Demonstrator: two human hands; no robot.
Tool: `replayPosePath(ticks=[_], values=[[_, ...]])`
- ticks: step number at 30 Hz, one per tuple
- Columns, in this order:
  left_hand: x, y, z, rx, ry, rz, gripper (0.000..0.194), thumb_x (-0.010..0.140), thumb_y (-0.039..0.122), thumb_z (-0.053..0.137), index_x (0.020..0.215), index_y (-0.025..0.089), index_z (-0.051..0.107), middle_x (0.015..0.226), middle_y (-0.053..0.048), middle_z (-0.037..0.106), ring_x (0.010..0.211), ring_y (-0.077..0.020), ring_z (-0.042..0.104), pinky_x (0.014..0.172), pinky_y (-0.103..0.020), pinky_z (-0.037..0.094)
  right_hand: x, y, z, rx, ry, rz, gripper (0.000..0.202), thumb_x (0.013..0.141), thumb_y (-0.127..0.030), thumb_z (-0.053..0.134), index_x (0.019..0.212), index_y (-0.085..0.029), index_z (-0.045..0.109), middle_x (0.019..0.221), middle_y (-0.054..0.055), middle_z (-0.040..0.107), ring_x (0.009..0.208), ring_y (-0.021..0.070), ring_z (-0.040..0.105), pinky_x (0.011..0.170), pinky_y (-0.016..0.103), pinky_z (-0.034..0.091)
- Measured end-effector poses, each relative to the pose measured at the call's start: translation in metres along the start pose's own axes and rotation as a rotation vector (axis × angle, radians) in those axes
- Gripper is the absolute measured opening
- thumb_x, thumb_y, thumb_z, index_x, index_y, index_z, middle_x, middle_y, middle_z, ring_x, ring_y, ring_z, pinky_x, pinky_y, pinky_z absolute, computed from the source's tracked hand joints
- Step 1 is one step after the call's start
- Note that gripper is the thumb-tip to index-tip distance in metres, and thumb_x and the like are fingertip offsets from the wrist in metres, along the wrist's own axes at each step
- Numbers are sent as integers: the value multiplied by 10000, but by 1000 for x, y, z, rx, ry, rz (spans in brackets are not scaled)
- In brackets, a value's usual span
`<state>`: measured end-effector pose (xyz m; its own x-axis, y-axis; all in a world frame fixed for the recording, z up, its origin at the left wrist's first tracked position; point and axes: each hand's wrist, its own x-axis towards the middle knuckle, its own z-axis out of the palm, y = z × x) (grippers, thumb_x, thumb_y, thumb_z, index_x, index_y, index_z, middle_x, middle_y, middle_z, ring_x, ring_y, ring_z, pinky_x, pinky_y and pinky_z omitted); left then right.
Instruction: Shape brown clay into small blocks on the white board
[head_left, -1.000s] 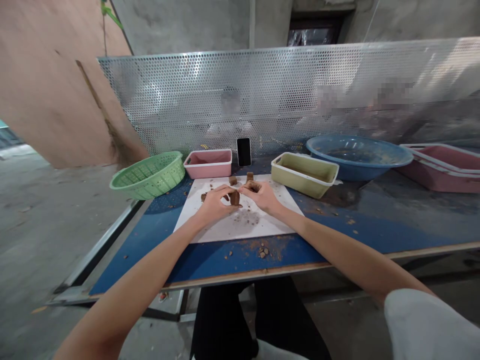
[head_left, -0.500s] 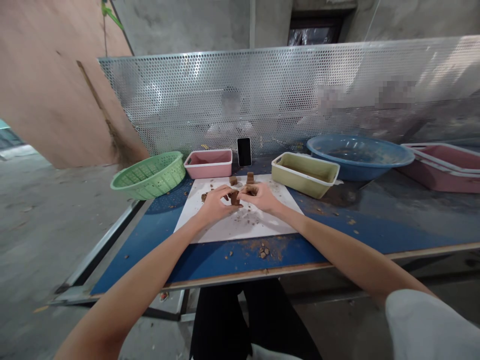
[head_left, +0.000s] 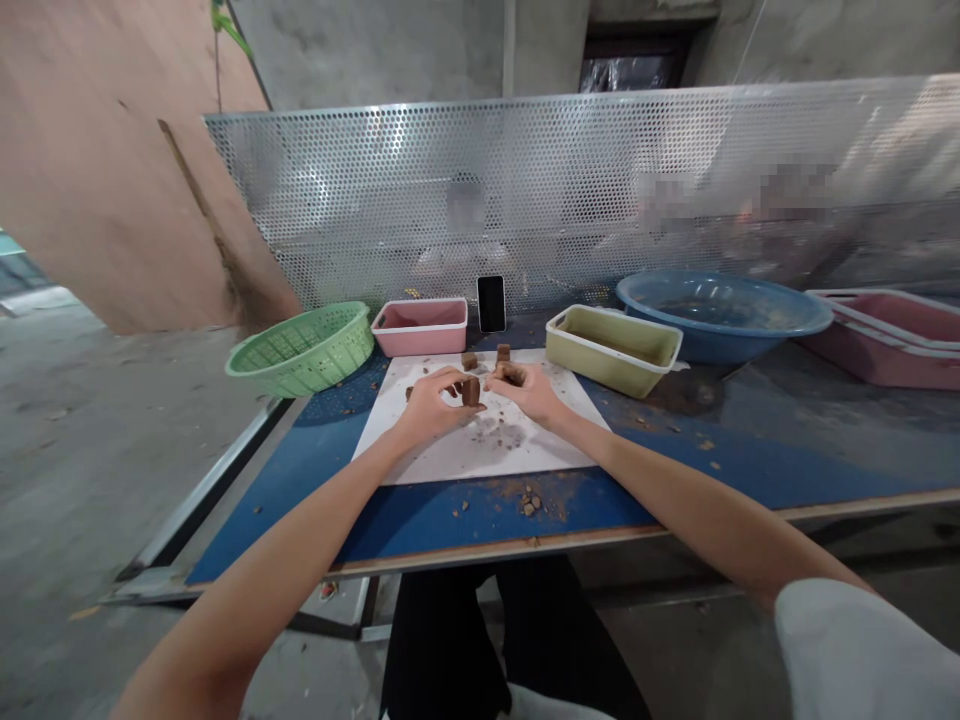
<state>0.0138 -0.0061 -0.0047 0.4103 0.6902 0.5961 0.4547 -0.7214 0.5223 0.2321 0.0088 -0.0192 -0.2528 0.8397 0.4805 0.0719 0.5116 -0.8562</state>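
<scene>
Over a white board (head_left: 435,462) on the blue table, my left hand (head_left: 435,408) grips a small brown block (head_left: 471,391) between thumb and fingers. Just right of it is my right hand (head_left: 526,391), its fingers closed together; what they hold, if anything, is too small to make out. The two hands are slightly apart. Behind them on the board sit one brown piece (head_left: 469,361) and another brown piece (head_left: 503,353). More brown lumps lie partly hidden behind my left hand. Crumbs are scattered over the board.
A green basket (head_left: 300,352), a pink bin (head_left: 420,328), an upright phone (head_left: 491,304), an olive bin (head_left: 611,350), a blue basin (head_left: 720,315) and pink trays (head_left: 892,338) line the back. Brown bits (head_left: 530,502) lie near the table's front edge. A perforated metal panel (head_left: 547,200) stands behind.
My right hand has drawn a little away to the right from the brown block, which stays in my left hand and now shows more fully. The whole view has shifted slightly.
</scene>
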Motion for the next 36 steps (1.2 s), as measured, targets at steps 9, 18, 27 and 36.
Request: replayPosePath(ticks=[9, 18, 27, 36], values=[[-1, 4, 2, -14, -35, 7, 369, 750, 371, 920, 1032, 177, 782, 899, -38, 741, 802, -163, 639, 761, -300, 509, -3, -4, 3, -48, 29, -29, 302, 860, -482, 711, 777, -192, 693, 737, 10, 634, 693, 154, 514, 667, 301, 403], [0, 5, -1, -223, -103, -63, 412, 751, 374, 904, 1079, 154, 786, 992, -84, 747, 873, -185, 663, 798, -311, 542, -2, -2, -2, 47, -52, -29, 337, 879, -515, 711, 760, -207, 645, 739, -3, 587, 712, 154, 507, 695, 304, 410], [3, 3, -1, -436, -199, -169, 386, 708, 368, 923, 975, 127, 786, 941, -82, 747, 848, -180, 661, 807, -308, 550, -5, -12, -10, -16, -105, -154, 349, 947, -562, 692, 910, -215, 688, 810, 2, 550, 743, 155, 484, 702, 304, 429], [2, 4, -17, -527, -416, -299, 424, 687, 352, 920, 1017, 116, 797, 873, -60, 738, 781, -170, 655, 769, -311, 540, -4, -20, -21, -238, -301, -340, 310, 972, -532, 712, 1135, -283, 798, 1087, 69, 619, 1004, 219, 597, 906, 371, 544]])
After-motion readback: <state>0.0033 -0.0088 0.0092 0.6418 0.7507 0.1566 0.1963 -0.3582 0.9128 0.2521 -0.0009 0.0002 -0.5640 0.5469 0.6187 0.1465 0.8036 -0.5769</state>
